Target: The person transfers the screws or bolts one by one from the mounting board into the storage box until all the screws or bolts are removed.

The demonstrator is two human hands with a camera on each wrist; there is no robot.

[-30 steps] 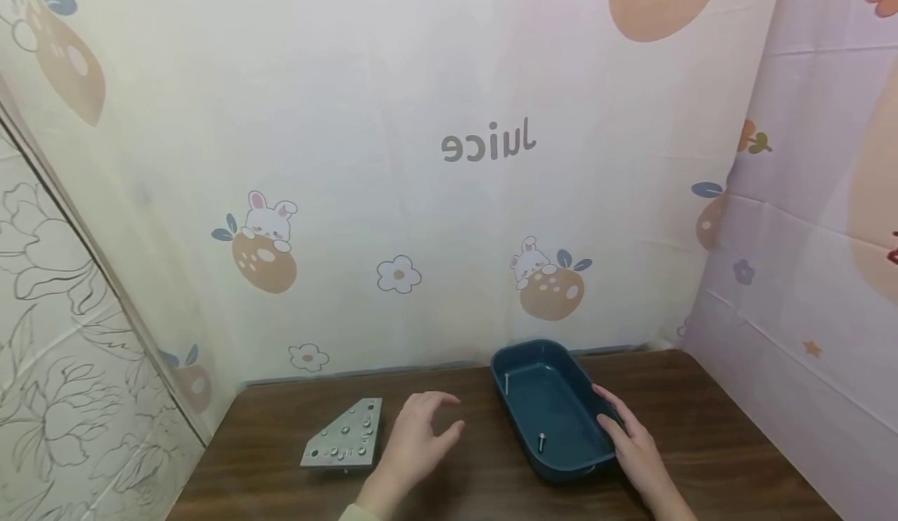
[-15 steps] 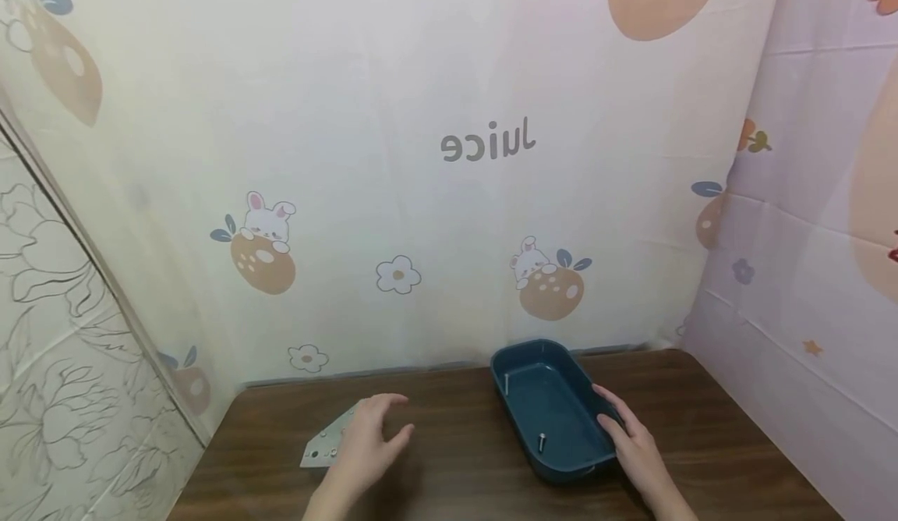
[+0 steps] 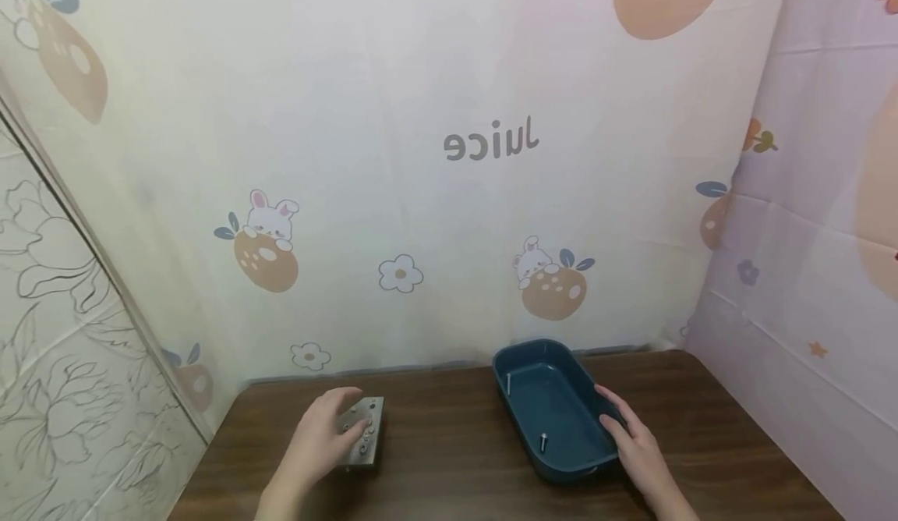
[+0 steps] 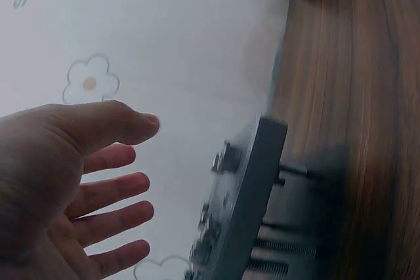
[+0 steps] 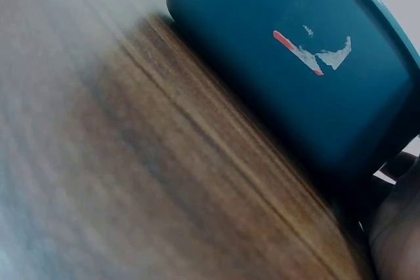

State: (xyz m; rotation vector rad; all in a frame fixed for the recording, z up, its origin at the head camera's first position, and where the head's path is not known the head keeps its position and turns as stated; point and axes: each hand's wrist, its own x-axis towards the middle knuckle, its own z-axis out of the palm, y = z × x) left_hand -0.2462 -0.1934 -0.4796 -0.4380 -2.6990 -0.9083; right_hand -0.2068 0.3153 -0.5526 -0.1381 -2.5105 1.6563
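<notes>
Left hand [image 3: 317, 434] above gray metal plate [image 3: 373, 421]

Wood-grain table [image 3: 442, 443] bearing metal plate [image 3: 372, 421], blue tray [image 3: 564, 408].

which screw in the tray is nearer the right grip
The front screw, at the near end of the tray; the rear screw is toward the far end, farther away.

One left grip [image 3: 319, 434], one right grip [image 3: 640, 447]: two in all. One blue tray [image 3: 575, 416]. Two bolts [image 3: 543, 443] in tray. One metal block [image 4: 252, 195]; several fasteners [image 4: 228, 159] on it, exact count hidden. At least two threaded shafts [image 4: 285, 247] beneath block. One worktop [image 3: 449, 443]. On back wall [image 3: 414, 76]: two printed rabbits [image 3: 270, 223], two white flowers [image 3: 401, 274], one word "Juice" [image 3: 491, 140].
</notes>
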